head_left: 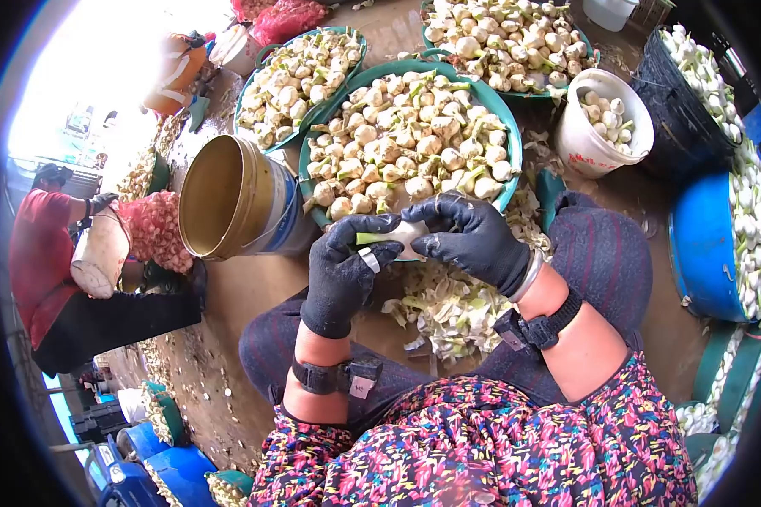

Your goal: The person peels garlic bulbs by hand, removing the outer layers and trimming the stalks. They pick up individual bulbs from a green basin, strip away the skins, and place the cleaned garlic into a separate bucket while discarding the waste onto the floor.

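My left hand (338, 275), in a black glove, closes its thumb and fingers around the green stem end of a garlic bulb (409, 240). A white band wraps the left thumb. My right hand (482, 245), also gloved in black, pinches the white bulb from the other side. Both hands are raised in front of my lap, just short of a green tub (516, 160) heaped with untrimmed garlic bulbs (414, 135). Below them lies a pile of pale garlic peels (457, 308) between my legs.
A tan bucket (216, 198) lies tipped at the left. A white bucket (604, 127) with peeled bulbs stands right, near a black tub (681, 110) and a blue tub (702, 245) of cleaned garlic. Another person (55, 245) holds a bucket at far left, beside red mesh sacks (156, 228).
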